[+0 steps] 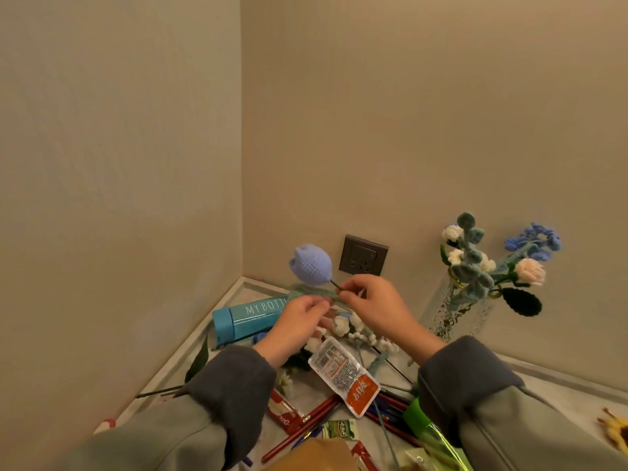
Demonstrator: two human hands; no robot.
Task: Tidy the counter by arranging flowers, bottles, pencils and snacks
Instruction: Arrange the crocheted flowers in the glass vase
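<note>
Pinching the blue crochet tulip (311, 263) above the counter (560, 392) clutter: right hand (373, 304) on its stem, left hand (299, 321) on its leaf | head up-left, stem slanting down-right into my grip | vase (452, 314) stands off right, nearer my right hand | stem's lower end hidden behind my hands

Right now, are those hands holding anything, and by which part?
Both hold the blue crocheted tulip: the right hand pinches its thin stem just below the bloom, and the left hand pinches it at the green leaf, lower down.

Lavender-blue knitted tulip (311, 263), teal bottle (249, 317)
</note>
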